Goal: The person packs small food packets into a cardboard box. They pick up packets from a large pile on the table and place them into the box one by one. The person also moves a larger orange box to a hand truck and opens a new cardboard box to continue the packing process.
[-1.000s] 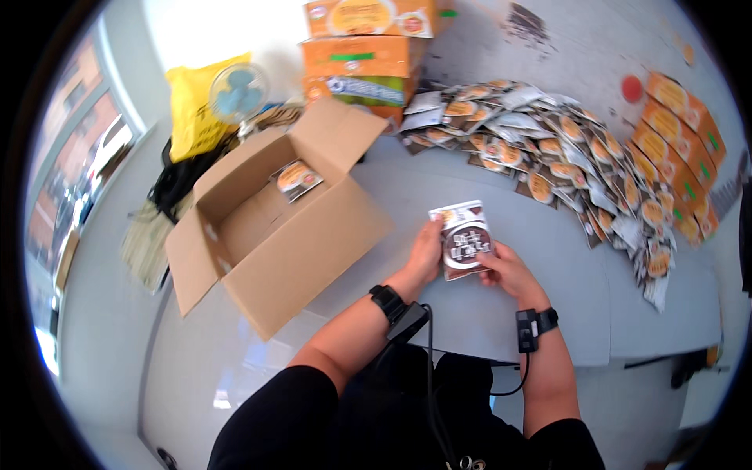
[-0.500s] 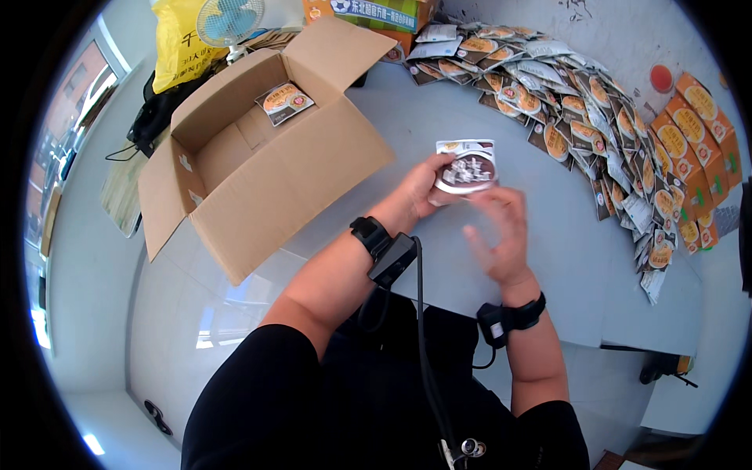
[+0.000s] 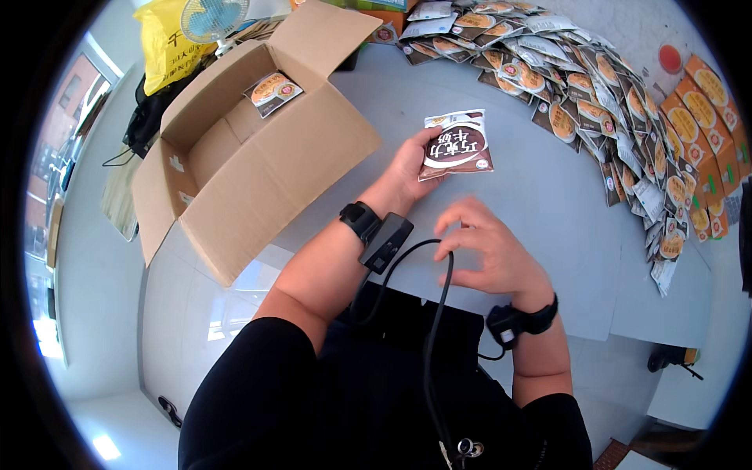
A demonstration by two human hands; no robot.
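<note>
My left hand [image 3: 409,164] grips a flat brown and white drink pouch [image 3: 458,149] by its left edge, over the grey table. Pale lettering on a dark oval covers the pouch's face. My right hand [image 3: 492,249] is raised nearer my body, fingers curved and apart, with nothing held in it. A black cable [image 3: 411,249] loops close to its fingertips; whether they touch it I cannot tell. Left of my hands an open cardboard box [image 3: 290,188] stands with its flaps spread. Inside it lies one brown, orange and white pouch [image 3: 273,93].
A long curved heap of similar pouches [image 3: 580,90] spreads along the far right of the grey table [image 3: 548,227]. Orange cartons [image 3: 695,129] stand beyond it. A yellow bag [image 3: 166,51] and a small fan [image 3: 213,19] are at the back left, behind the box.
My right hand has drawn back from the pouch toward my body. The pouch has shifted slightly left and up in my left hand, and more of its face shows.
</note>
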